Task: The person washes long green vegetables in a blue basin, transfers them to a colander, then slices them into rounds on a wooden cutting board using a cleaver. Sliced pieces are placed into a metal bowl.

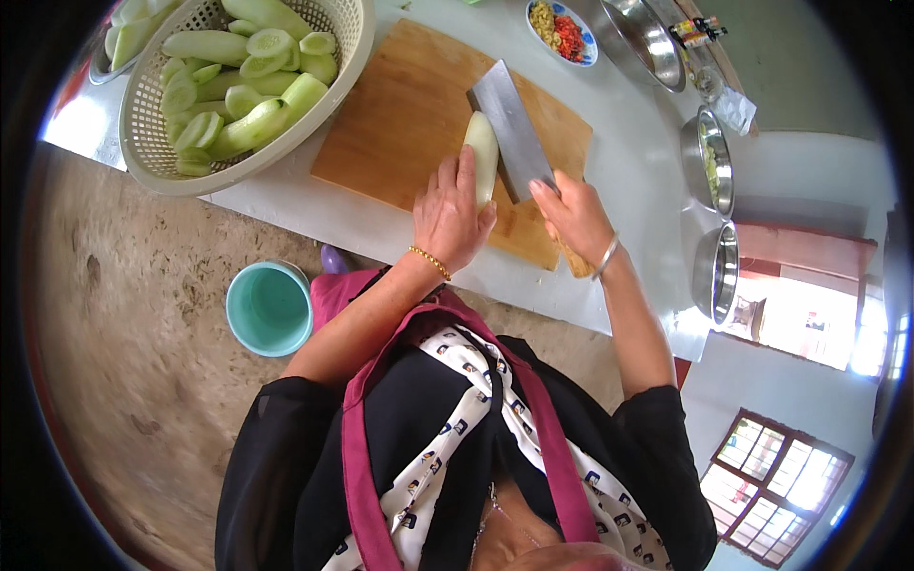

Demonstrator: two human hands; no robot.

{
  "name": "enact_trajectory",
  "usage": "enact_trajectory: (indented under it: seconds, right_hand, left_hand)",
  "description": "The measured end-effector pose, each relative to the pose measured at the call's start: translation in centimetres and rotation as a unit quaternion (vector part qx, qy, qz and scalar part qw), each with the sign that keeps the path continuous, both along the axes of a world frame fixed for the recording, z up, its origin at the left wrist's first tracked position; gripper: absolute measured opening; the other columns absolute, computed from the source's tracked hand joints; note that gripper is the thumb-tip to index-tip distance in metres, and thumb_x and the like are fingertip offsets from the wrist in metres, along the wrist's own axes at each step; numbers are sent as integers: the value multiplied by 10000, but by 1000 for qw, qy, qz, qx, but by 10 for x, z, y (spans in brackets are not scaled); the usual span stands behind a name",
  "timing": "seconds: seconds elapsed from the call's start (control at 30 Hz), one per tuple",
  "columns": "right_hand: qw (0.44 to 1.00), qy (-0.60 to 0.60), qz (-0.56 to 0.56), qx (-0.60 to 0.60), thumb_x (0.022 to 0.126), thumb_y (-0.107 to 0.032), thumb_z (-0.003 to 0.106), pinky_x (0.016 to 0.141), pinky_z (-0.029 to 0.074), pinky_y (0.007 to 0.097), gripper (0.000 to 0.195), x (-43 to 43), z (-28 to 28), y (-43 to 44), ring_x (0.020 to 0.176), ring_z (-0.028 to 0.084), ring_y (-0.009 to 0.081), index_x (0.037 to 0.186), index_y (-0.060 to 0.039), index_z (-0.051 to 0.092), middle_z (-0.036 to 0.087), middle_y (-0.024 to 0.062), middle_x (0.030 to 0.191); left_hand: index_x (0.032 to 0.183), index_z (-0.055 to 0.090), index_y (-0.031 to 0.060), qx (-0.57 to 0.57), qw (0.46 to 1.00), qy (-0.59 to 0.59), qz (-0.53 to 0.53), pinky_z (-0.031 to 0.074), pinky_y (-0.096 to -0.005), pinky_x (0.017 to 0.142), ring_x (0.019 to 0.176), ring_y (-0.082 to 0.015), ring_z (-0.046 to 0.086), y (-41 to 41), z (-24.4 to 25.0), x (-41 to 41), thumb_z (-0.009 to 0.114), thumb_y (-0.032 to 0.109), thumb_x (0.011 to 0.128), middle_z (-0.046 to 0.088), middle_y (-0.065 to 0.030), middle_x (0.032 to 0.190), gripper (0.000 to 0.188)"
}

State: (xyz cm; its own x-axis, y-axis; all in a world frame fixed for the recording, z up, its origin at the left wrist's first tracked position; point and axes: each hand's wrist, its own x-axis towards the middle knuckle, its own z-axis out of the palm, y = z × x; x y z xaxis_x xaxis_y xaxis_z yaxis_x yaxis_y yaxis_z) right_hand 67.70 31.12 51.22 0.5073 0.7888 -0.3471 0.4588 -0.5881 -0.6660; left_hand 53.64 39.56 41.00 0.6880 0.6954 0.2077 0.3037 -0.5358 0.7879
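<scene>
My left hand (451, 214) presses a pale peeled cucumber (484, 146) against the wooden cutting board (407, 100), fingers along its left side and the thumb near its close end. In my right hand (577, 210) is a cleaver (510, 125), gripped by its wooden handle. The broad grey blade stands just right of the cucumber, over the board; whether its edge touches the cucumber I cannot tell. At the upper left, a cream plastic colander (246, 175) holds several peeled cucumbers and cut slices.
Beyond the board sits a plate (590, 51) of chopped red and yellowish bits. Steel bowls (727, 164) line the right side of the white table (635, 143), near a larger steel basin (660, 43). A turquoise bucket (268, 307) stands on the floor below the table's front edge.
</scene>
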Motion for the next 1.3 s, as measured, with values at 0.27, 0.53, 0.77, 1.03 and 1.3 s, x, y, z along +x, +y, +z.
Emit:
enact_trajectory:
  seconds: [0.27, 0.53, 0.77, 1.03, 1.3]
  right_hand:
    - [1000, -19, 2, -7, 941, -292, 557, 415, 384, 294, 400, -6, 28, -22, 429, 439, 101, 696, -21, 395, 444, 38, 513]
    - [996, -75, 40, -14, 942, -299, 550, 420, 390, 310, 398, -7, -11, -4, 422, 469, 122, 710, -3, 422, 466, 59, 509]
    - [1000, -21, 13, 13, 944, -280, 548, 408, 373, 300, 383, -10, 5, -9, 422, 448, 108, 706, -14, 410, 449, 43, 500]
    - [1000, -16, 11, -4, 943, -292, 555, 407, 379, 291, 395, -11, 26, -24, 426, 450, 102, 707, -18, 397, 450, 40, 489]
    - [999, 24, 32, -14, 948, -286, 539, 417, 399, 282, 376, -2, 15, -14, 430, 472, 103, 723, -7, 424, 461, 37, 522]
  left_hand:
    - [1360, 315, -44, -2, 1000, 1, 3, 480, -437, 831, 1041, -399, 531, 1, 1, 1, 702, 145, 735, 476, -238, 1210, 760]
    - [1359, 319, -32, -16, 1000, 4, -3, 482, -442, 826, 1049, -402, 527, 1, 2, 1, 694, 156, 738, 473, -235, 1214, 749]
    - [1358, 317, -32, -3, 1000, -5, 9, 474, -445, 838, 1050, -400, 523, 2, 0, 2, 697, 153, 736, 476, -230, 1211, 751]
    - [1359, 310, -40, -1, 1000, 0, 5, 470, -439, 852, 1062, -398, 521, 2, 0, 2, 701, 141, 731, 472, -238, 1217, 761]
    - [1352, 320, -40, -1, 1000, -4, -1, 480, -440, 833, 1051, -403, 524, 2, -1, 0, 690, 147, 737, 474, -239, 1211, 742]
